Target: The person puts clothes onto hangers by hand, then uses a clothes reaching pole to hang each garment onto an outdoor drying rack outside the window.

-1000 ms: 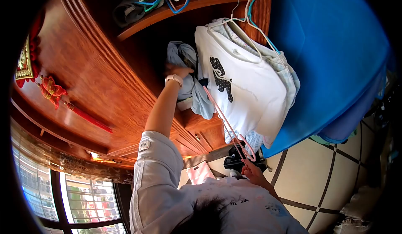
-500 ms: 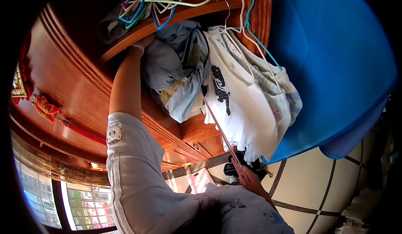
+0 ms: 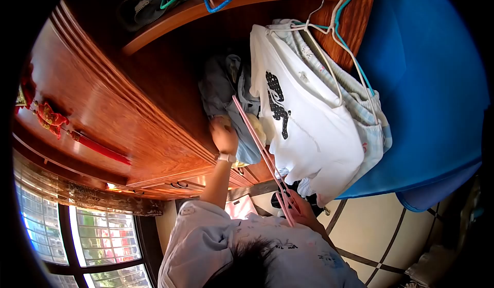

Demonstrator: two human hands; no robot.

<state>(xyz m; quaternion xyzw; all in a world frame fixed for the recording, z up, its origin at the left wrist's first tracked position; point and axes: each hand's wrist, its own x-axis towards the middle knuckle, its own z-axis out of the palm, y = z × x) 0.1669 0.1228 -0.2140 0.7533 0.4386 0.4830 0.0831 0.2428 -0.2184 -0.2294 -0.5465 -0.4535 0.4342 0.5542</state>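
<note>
Grey-blue clothes: bunched in the open compartment below the shelf, lower end out at the opening, a bit of pale yellow cloth showing on their right side.
Pink hanger: slanting in front of the bundle, seen nearly edge-on; whether it is one or several, I cannot tell.
Cabinet: reddish-brown wood, its inside dark behind the clothes.
Shelf: curved front edge, carrying coloured hangers and a dark zipped cloth.
White shirt: black print on its front, hung with other pale garments at the cabinet's right edge, just beside the bundle.
Blue sheet: spread wide behind the hung garments.
Floor: pale tiles with dark strips, a pink item lying near the cabinet.
Red ornament: against the wood at far left, well above the barred window.
Left hand: pale band on the wrist, at the bundle's lower left side; fingers partly hidden, grip impossible to tell.
Right hand: fingers closed around the hanger's lower part.
</note>
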